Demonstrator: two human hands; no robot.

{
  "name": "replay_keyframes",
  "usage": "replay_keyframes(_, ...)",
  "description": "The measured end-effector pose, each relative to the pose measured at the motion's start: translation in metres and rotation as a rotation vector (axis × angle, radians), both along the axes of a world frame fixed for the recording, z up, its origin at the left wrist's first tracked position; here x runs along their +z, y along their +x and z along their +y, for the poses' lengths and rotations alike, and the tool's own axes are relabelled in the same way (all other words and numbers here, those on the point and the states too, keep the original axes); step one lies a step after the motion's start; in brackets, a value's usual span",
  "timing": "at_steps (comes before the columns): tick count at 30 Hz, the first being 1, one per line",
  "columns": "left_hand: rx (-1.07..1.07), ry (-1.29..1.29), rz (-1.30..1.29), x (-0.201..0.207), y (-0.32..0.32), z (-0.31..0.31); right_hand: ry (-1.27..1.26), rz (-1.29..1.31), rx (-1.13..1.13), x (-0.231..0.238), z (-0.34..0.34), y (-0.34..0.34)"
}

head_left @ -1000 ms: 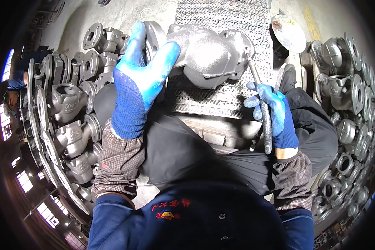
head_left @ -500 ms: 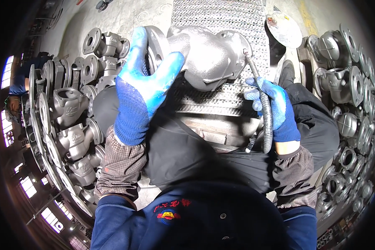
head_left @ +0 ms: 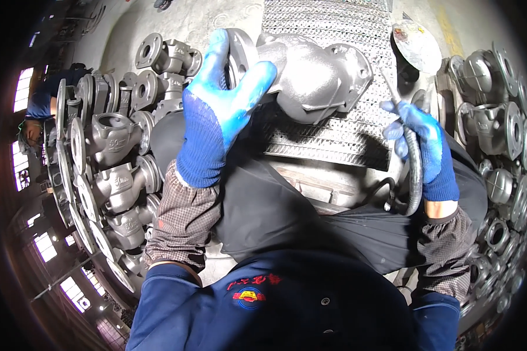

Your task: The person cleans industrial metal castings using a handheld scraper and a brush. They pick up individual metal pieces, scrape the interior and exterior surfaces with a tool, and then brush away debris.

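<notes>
A grey cast valve body (head_left: pixel 310 79) with flanged ends lies on a perforated metal grating (head_left: pixel 316 143) in front of me. My left hand (head_left: pixel 216 105), in a blue coated glove, grips its left flange (head_left: pixel 240 55), the thumb on the near side and the fingers over the rim. My right hand (head_left: pixel 426 140), gloved alike, is closed around a slim rod-like tool (head_left: pixel 391 86) with a dark ribbed hose (head_left: pixel 414 175) trailing below. The tool's thin tip points up and left, apart from the flange (head_left: pixel 354 73) at the casting's right end.
Several flanged valve castings (head_left: pixel 114 137) are stacked at the left, and more castings (head_left: pixel 489 126) stand at the right. A round stained disc (head_left: pixel 417 47) sits beyond the grating's right edge. At the far left is another person's arm (head_left: pixel 41 108). My legs (head_left: pixel 263 210) flank the work.
The tool's tip, at the right flange before, has come away to the right with my right hand. The casting has turned slightly, showing more of that flange's face. My left hand keeps its grip.
</notes>
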State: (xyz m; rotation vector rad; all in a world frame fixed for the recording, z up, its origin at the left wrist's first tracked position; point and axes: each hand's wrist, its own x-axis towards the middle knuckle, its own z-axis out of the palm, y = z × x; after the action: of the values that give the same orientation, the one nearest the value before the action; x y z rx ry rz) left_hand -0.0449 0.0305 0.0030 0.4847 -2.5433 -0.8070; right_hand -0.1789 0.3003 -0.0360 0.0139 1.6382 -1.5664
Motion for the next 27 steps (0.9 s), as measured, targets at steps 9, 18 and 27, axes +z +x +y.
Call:
replay_keyframes(9, -0.144, 0.086, 0.012, 0.002, -0.018, -0.023, -0.124, 0.072, -0.362, -0.103, -0.038, -0.030)
replay_keyframes(18, -0.117, -0.236, -0.066, -0.019, 0.005, -0.033, -0.134, 0.132, -0.265, -0.121, -0.073, -0.024)
replay_keyframes(27, 0.096, 0.419, 0.029, -0.004, 0.020, -0.041, -0.133, 0.011, -0.254, -0.105, -0.087, -0.021)
